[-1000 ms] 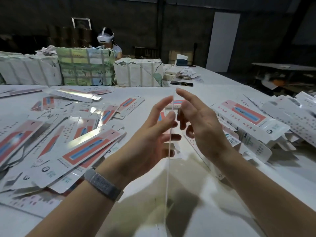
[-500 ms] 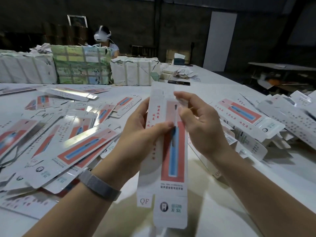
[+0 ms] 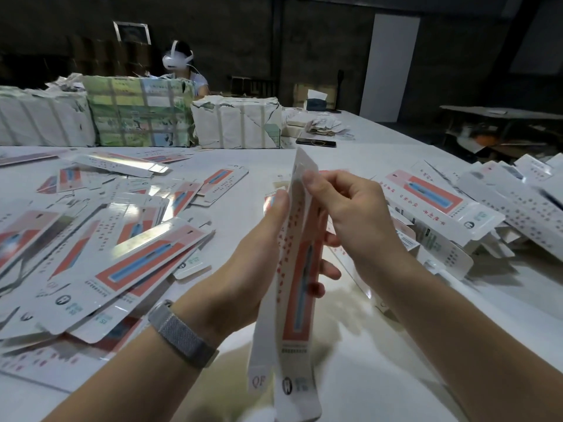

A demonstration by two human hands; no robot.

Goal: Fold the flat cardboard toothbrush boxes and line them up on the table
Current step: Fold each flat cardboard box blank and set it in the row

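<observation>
I hold one long white toothbrush box (image 3: 297,303) with a red and blue panel upright above the white table (image 3: 380,354), partly folded along its length. My left hand (image 3: 243,269) grips its left side, thumb on the front and fingers behind. My right hand (image 3: 350,220) pinches its upper right edge. A heap of flat boxes (image 3: 100,254) lies to the left. Folded boxes (image 3: 487,217) are piled at the right.
Wrapped bundles (image 3: 234,123) stand in a row at the back of the table. A dark phone (image 3: 315,143) lies near them, beside loose papers. Behind the bundles sits a person wearing a white headset (image 3: 176,59). A second table (image 3: 502,112) stands at far right.
The box went from edge-on between my open hands, to flat facing me, to bent lengthwise now. My right hand has closed on its upper edge.
</observation>
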